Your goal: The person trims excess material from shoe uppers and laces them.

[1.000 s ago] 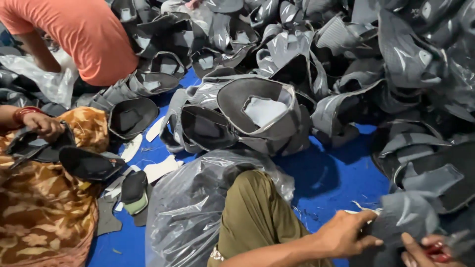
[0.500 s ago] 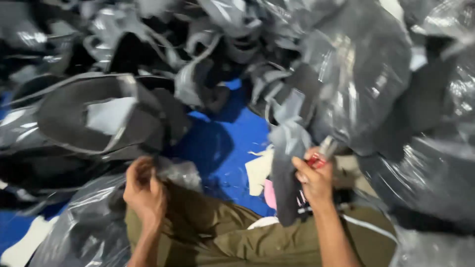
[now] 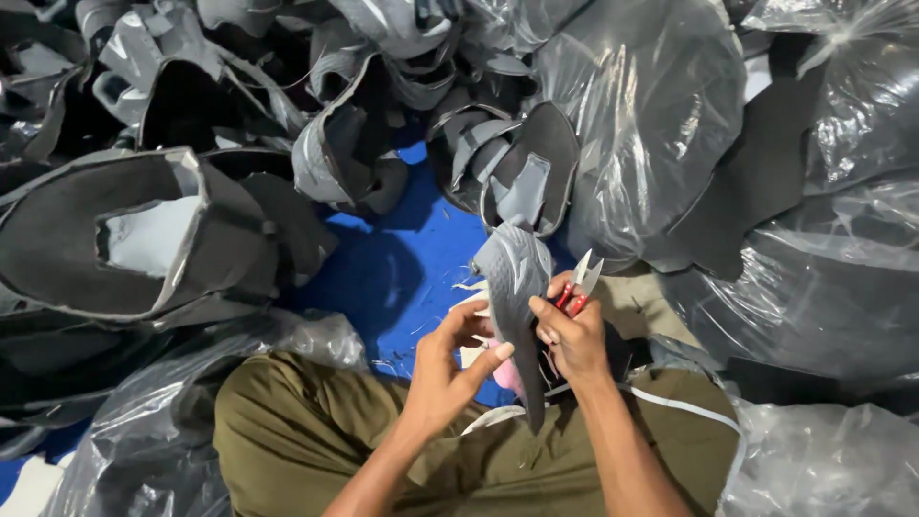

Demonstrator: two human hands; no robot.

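Observation:
A grey shoe upper piece point(image 3: 515, 287) stands on edge between my two hands, above my lap. My left hand point(image 3: 448, 369) pinches its lower edge with thumb and fingers. My right hand point(image 3: 572, 335) steadies the other side of the piece and also holds small red-handled snips point(image 3: 578, 285), whose blades point up and away. A pink scrap point(image 3: 507, 375) shows just under the piece. My olive-green trousers point(image 3: 297, 431) fill the bottom of the view.
Heaps of grey and black shoe uppers point(image 3: 144, 239) lie to the left and at the back. Clear plastic bags of more pieces point(image 3: 651, 115) crowd the right side and the lower left point(image 3: 124, 440). A blue floor sheet point(image 3: 412, 268) shows in the middle.
The view swung right from a neighbouring person to my lap. My left hand left the plastic bag and came onto the grey piece, which both hands now hold up.

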